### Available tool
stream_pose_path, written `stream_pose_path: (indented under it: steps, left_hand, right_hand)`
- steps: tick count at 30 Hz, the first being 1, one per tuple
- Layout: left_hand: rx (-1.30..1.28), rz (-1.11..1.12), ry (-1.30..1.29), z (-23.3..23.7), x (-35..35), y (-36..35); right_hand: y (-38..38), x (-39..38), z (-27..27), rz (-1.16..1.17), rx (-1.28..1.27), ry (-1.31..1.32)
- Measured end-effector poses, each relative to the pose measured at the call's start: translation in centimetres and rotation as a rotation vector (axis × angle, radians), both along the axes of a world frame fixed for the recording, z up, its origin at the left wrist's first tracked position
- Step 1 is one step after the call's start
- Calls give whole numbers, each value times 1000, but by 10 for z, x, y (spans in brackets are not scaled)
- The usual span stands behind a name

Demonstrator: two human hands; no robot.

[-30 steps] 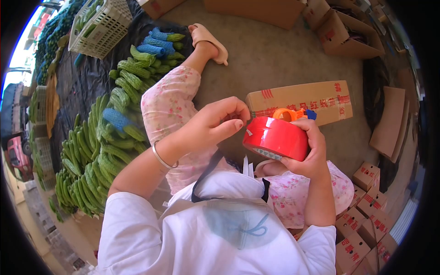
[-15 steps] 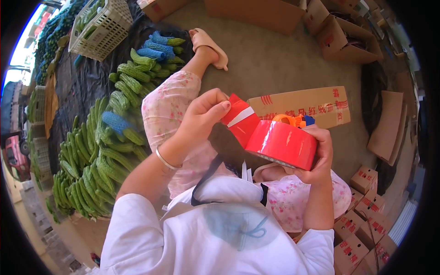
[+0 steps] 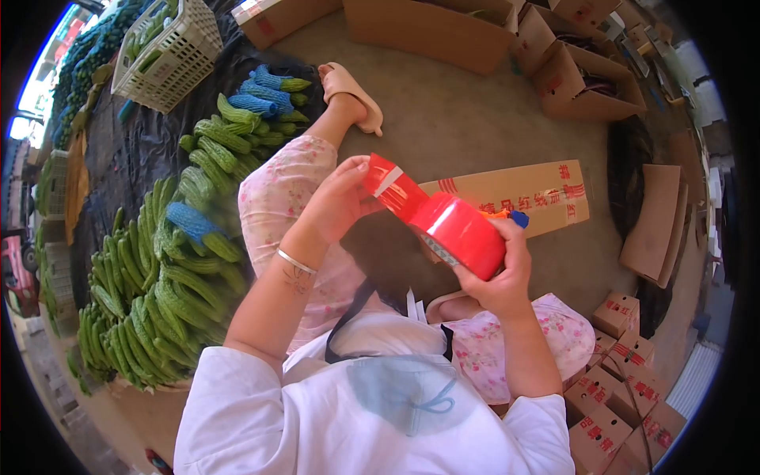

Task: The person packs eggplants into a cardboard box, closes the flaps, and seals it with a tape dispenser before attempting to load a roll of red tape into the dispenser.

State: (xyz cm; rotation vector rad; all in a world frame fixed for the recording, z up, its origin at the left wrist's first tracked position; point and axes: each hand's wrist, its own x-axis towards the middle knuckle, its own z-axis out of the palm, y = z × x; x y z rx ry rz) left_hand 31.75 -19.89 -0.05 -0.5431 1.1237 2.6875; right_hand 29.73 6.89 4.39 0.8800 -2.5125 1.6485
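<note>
My right hand [image 3: 507, 269] grips a wide roll of red packing tape [image 3: 467, 237] from its right side. Part of an orange and blue tape dispenser [image 3: 516, 217] shows behind the roll; the rest is hidden. A short strip of tape [image 3: 393, 190] is pulled off the roll, with a white band across it near the end. My left hand [image 3: 339, 202] pinches the free end of that strip. Below and behind the roll, a long flat carton [image 3: 546, 202] with red printing lies on the floor.
Rows of bitter gourds [image 3: 150, 293], some in blue net sleeves, cover the ground on the left. A white crate [image 3: 170, 67] stands behind them. Open cardboard boxes [image 3: 431, 36] line the back. Several small printed boxes [image 3: 602, 431] are stacked at lower right.
Both hands have shifted left with the tape. The roll has turned, so more of its near rim shows and less of the orange dispenser.
</note>
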Motion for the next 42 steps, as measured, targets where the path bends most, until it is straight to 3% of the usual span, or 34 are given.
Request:
stream_pose_path:
  steps: [5,7,8,10,12,15,17,19,21,22,24,25,27,28,30,33,35,38,42]
  left_hand:
    - [239,192,-143,-24,-7,-19]
    - [-3,377,-374,-48,-7,-19]
    - [4,366,-377,-50,0,-10]
    - [-45,-116,-466,-54,34,23]
    - [196,-411,-518,-43,54,53]
    - [377,-328,-343,-31,67,86]
    - [281,-242,-376,-37,67,94]
    - [174,-135,-392,-42,63,92]
    - [-44,-109,-274,-45,65,78]
    - [-49,-92,-257,-45,63,71]
    - [39,-67,-183,-48,62,54]
    - [121,-45,-119,-49,63,47]
    - [149,-47,-68,-51,65,41]
    - [275,-19,-28,-49,64,41]
    - [472,-20,10,-54,63,35]
    - [590,-99,96,-62,61,33]
    - [563,-114,120,-50,56,35]
    - [524,-142,118,-38,50,41]
    - [557,-140,78,-43,51,48]
  right_hand:
    - [-12,5,4,92,99,269]
    - [-10,6,-3,119,197,291]
    - [-10,8,-5,111,207,289]
    - [-18,14,-9,66,416,274]
    - [-24,19,-23,52,535,284]
    - [-30,39,-32,90,730,229]
    - [-35,52,-39,173,771,322]
    - [-29,50,-27,232,747,210]
    - [-10,44,-23,101,485,183]
    - [9,43,-31,-95,445,134]
    - [35,41,-72,-669,25,-280]
    - [44,35,-88,-670,23,-279]
    - [49,16,-118,-934,-185,-785]
    - [45,11,-130,-941,-200,-774]
    - [37,-3,-151,-877,141,-725]
    - [50,-8,-203,-892,46,-696]
    - [43,-11,-188,-940,20,-655]
    - [53,-18,-179,-917,-440,-725]
    - [57,-28,-124,-697,-431,-568]
